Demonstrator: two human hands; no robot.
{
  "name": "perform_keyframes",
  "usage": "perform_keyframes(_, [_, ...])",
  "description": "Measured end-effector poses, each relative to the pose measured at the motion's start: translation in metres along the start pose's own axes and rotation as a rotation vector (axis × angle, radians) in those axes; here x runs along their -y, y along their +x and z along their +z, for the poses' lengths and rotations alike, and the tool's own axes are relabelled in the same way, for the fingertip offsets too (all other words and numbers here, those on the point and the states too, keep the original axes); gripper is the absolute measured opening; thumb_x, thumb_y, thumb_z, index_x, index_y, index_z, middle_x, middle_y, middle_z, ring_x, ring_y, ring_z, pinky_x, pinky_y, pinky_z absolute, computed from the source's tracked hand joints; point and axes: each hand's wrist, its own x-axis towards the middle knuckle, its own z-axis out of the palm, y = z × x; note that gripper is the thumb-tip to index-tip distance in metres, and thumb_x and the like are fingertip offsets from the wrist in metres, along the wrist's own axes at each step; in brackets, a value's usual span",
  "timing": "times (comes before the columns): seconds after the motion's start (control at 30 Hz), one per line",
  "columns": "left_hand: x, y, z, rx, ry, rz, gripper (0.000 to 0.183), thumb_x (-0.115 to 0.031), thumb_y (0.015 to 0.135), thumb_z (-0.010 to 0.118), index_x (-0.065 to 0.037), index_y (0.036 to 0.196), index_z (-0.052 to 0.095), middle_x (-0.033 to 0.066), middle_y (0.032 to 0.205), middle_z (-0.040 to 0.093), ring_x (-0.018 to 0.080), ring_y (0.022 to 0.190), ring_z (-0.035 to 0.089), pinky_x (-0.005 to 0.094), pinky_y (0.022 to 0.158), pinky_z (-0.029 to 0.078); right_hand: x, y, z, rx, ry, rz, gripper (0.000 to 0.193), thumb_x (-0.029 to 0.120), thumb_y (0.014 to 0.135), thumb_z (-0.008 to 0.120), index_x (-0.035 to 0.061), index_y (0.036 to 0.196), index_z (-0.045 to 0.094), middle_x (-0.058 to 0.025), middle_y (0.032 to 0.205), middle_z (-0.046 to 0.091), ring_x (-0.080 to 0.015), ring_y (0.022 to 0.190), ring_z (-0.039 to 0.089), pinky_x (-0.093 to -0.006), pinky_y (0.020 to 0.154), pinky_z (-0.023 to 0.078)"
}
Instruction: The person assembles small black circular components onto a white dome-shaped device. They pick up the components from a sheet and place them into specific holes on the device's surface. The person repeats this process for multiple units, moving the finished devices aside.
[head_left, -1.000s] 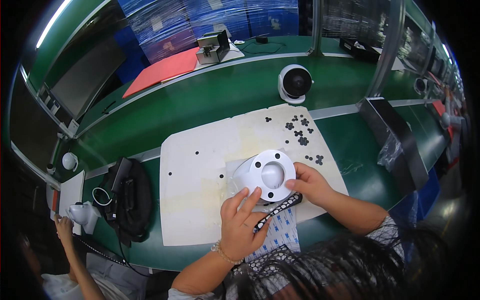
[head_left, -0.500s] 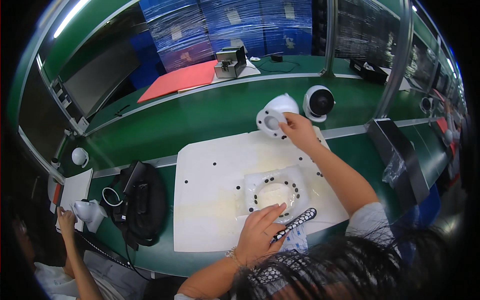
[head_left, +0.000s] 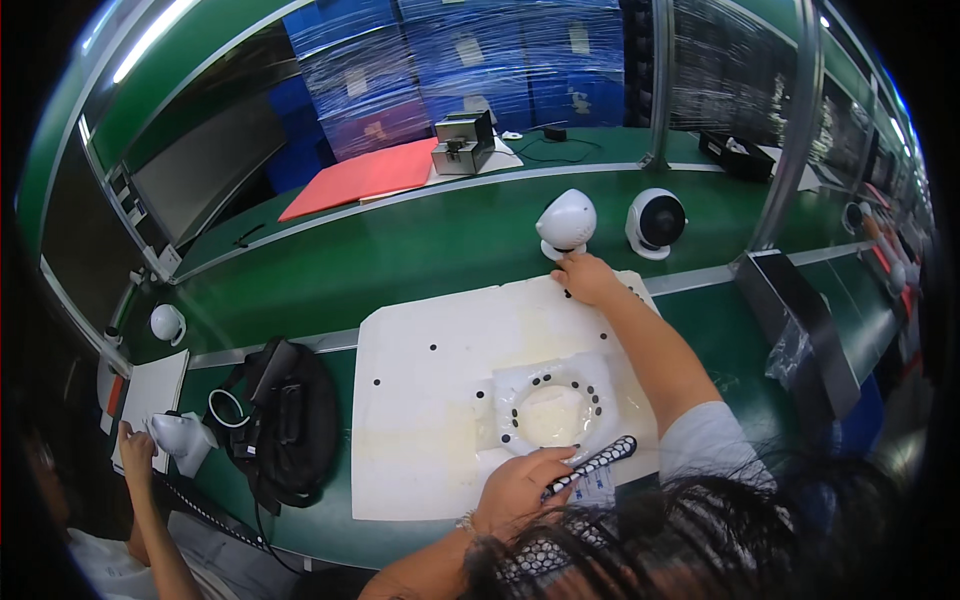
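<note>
A white ball-shaped camera (head_left: 568, 220) stands upright on the green surface at the far edge of the white board (head_left: 400, 440). My right hand (head_left: 588, 278) is closed at the front of its foot. A second camera with a black face (head_left: 658, 220) stands just to its right. My left hand (head_left: 520, 490) lies over the near edge of a milky ring-shaped sheet (head_left: 510, 385) with several small black round pads around it. Its fingers are drawn together at a dark spot too small to make out. A black strip with white dots (head_left: 605, 455) lies beside these fingers.
A black bag (head_left: 290, 430) and a co-worker's hand (head_left: 137, 450) beside a white part (head_left: 180, 436) are on the left. On the right stands a dark open box (head_left: 800, 320) with clear plastic. At the back are a metal box (head_left: 463, 145) and a red sheet (head_left: 360, 185).
My right hand has turned the tilted camera upright and set it on the green surface. My left hand has drawn back toward me from the ring, its fingers closing together.
</note>
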Motion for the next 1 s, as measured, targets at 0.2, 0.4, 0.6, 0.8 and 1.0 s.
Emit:
perform_keyframes(0.2, [0.001, 0.012, -0.009, -0.107, -0.002, -0.035, 0.013, -0.008, 0.075, 0.063, 0.0, 0.085, 0.057, 0.0121, 0.089, 0.062, 0.0249, 0.08, 0.06, 0.0305, 0.07, 0.047, 0.029, -0.099, -0.047, -0.142, 0.642, -0.089, 0.03, 0.023, 0.082, 0.053, 0.0048, 0.107, 0.055, -0.0117, 0.11, 0.054, -0.0259, 0.104, 0.05, -0.0358, 0.087, 0.038])
perform_keyframes(0.4, [0.003, 0.011, -0.008, -0.166, -0.112, -0.202, 0.012, -0.007, 0.074, 0.065, 0.0, 0.082, 0.058, 0.0113, 0.086, 0.062, 0.0221, 0.08, 0.059, 0.0287, 0.072, 0.045, 0.057, -0.213, -0.099, -0.053, 0.956, -0.337, 0.039, 0.02, 0.076, 0.064, 0.0057, 0.11, 0.051, -0.01, 0.108, 0.056, -0.0252, 0.098, 0.052, -0.0338, 0.085, 0.039])
perform_keyframes(0.6, [0.012, 0.01, -0.007, -0.187, -0.279, -0.302, 0.013, -0.007, 0.077, 0.064, 0.001, 0.085, 0.057, 0.0087, 0.086, 0.06, 0.0136, 0.077, 0.055, 0.025, 0.069, 0.043, 0.079, -0.216, -0.097, -0.138, 0.784, -0.533, 0.051, 0.022, 0.066, 0.074, 0.0077, 0.109, 0.051, -0.0089, 0.105, 0.057, -0.0266, 0.093, 0.055, -0.0345, 0.079, 0.042])
perform_keyframes(0.8, [0.007, 0.012, -0.012, -0.157, -0.348, -0.269, 0.011, -0.005, 0.076, 0.064, 0.001, 0.083, 0.058, 0.0099, 0.087, 0.06, 0.0147, 0.079, 0.056, 0.0261, 0.07, 0.044, 0.081, -0.223, -0.11, 0.029, 0.946, -0.223, 0.035, 0.017, 0.071, 0.07, 0.006, 0.101, 0.056, -0.0093, 0.095, 0.059, -0.0245, 0.084, 0.057, -0.0311, 0.073, 0.045])
perform_keyframes(1.0, [0.007, 0.014, -0.013, -0.13, -0.165, -0.055, 0.011, 0.0, 0.072, 0.064, 0.0, 0.081, 0.058, 0.0121, 0.09, 0.061, 0.0196, 0.082, 0.058, 0.0273, 0.071, 0.045, 0.08, -0.227, -0.115, 0.038, 0.952, -0.299, 0.029, 0.01, 0.071, 0.067, 0.0059, 0.098, 0.056, -0.0081, 0.087, 0.059, -0.0221, 0.082, 0.057, -0.0327, 0.07, 0.046])
